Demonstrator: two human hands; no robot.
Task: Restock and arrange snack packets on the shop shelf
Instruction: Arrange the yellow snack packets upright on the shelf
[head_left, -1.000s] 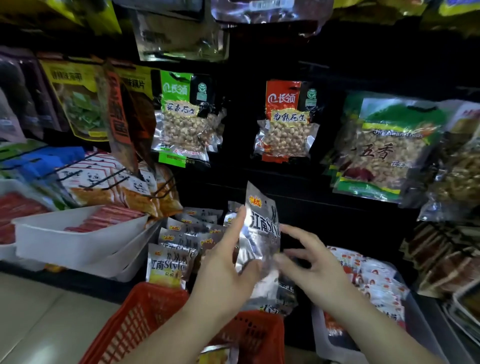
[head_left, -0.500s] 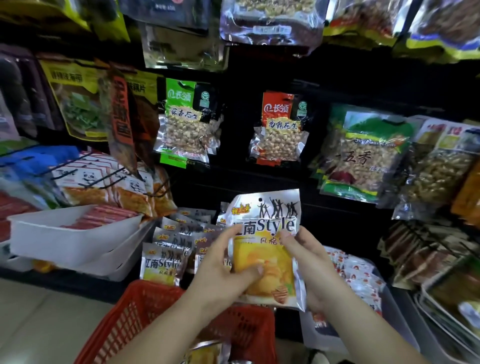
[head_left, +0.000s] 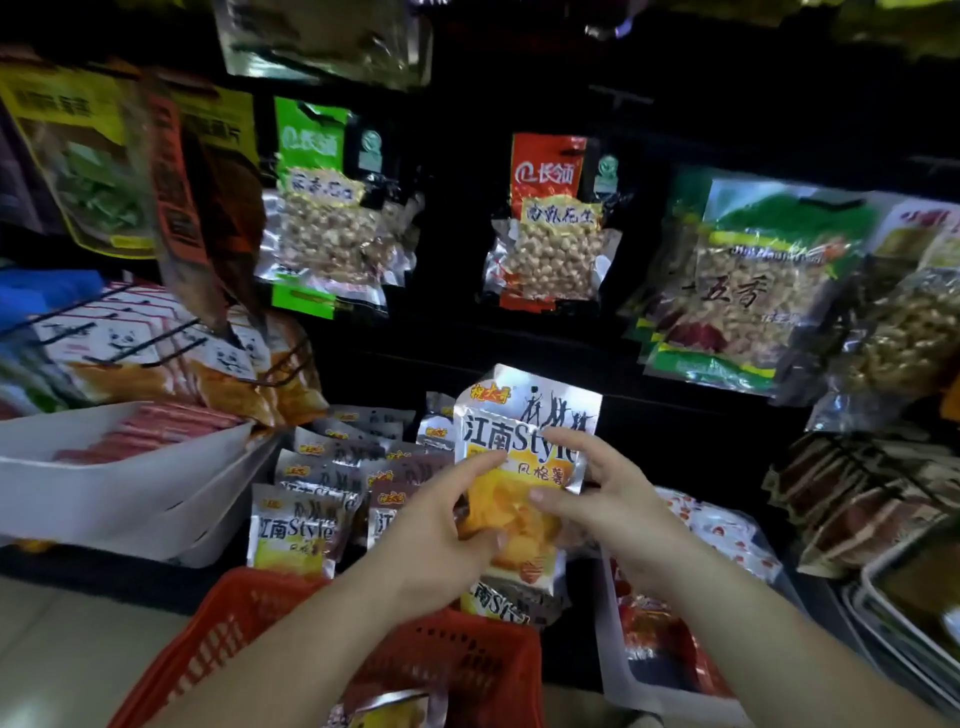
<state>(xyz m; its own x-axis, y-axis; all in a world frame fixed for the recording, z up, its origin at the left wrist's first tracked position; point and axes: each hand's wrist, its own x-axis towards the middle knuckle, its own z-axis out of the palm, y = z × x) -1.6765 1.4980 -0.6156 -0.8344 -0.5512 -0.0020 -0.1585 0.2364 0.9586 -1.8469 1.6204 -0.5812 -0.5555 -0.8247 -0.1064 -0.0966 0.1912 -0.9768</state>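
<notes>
Both forearms reached forward, left hand and right hand holding the silver-and-yellow snack packet upright by its side edges, fingers pinched on it, above the red basket's far rim, beside matching packets at the shelf's front edge.

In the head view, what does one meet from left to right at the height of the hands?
White plastic tray → standing silver chip packets → silver-and-yellow chip packet held by the left hand and the right hand → small white-and-red packets → dark brown flat packets.
</notes>
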